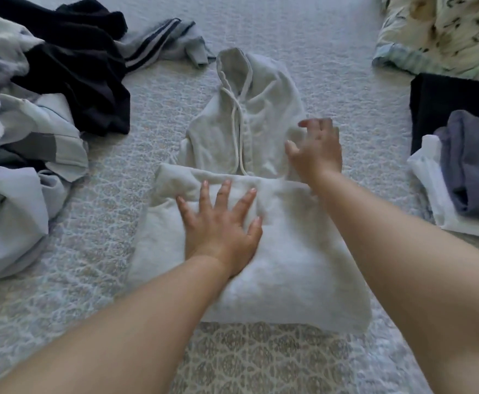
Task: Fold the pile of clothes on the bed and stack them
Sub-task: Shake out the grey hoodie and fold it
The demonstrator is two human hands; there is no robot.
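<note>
No readable brand or writing anywhere. Pale grey hooded sweatshirt with white drawstrings (pixel 246 172) lying in the middle of the patterned grey-white bedspread (pixel 346 52), lower part folded up, hood pointing far. Left hand (pixel 221 226) pressing flat on the folded near part, fingers spread. Right hand (pixel 316 150) over the right side of the chest, fingers loosely bent, gripping nothing. Unfolded heap of black and pale blue clothes (pixel 33 109) at left. Stack of 3 folded garments (pixel 465 166) at right edge. Bare cover between.
</note>
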